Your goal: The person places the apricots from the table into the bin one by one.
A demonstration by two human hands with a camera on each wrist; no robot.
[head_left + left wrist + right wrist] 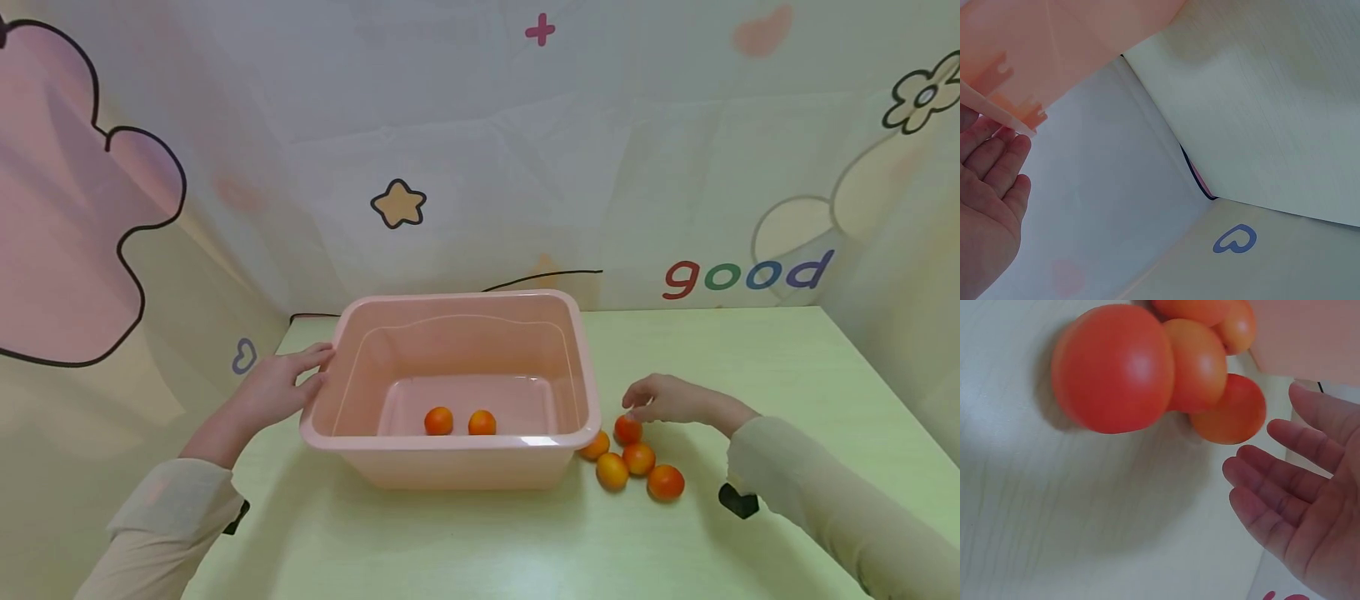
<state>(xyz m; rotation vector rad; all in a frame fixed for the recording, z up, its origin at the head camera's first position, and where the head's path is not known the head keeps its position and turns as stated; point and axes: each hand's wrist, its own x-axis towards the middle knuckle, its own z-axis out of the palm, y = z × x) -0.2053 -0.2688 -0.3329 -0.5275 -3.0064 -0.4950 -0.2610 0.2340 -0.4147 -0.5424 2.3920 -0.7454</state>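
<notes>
Gripping pink tub with left fingers; holding right fingers parted, just beside orange-red fruit on bench.

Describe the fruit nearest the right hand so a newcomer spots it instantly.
Find the pink tub. Five round fruits cluster on the table near its right end. The rearmost fruit is yours, closest to the right hand.
</notes>
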